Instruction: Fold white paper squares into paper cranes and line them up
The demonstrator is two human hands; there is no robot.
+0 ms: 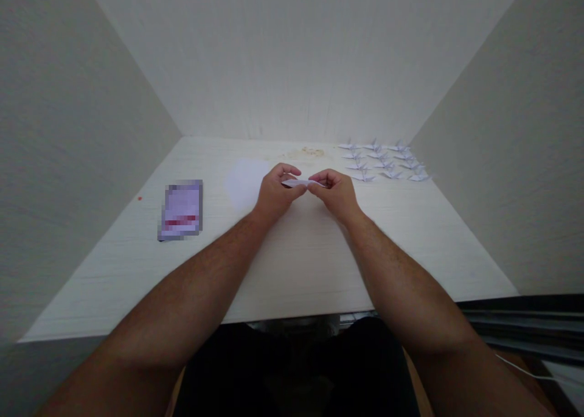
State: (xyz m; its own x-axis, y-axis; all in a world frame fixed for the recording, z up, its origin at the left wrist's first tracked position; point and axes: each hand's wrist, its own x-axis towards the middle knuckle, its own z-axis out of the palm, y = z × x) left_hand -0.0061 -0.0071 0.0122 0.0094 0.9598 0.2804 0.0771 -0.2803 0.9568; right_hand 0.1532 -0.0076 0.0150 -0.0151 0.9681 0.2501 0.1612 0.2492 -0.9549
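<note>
Between my two hands is a small piece of folded white paper (297,183), held just above the middle of the table. My left hand (278,187) pinches its left part, thumb in front and fingers behind. On the other side, my right hand (335,192) grips the right part, the thumb tips almost meeting. My fingers cover much of the paper, so its exact folded shape is hard to make out. Just left of my left hand lie white paper sheets (244,182). Several folded paper cranes (383,160) stand in rows at the back right.
A blurred-out flat rectangular item (181,210) lies on the left of the white table (292,271). Near the left edge is a tiny red spot (139,198). Yellowish marks (312,152) show near the back wall. Walls enclose the table on the left, back and right.
</note>
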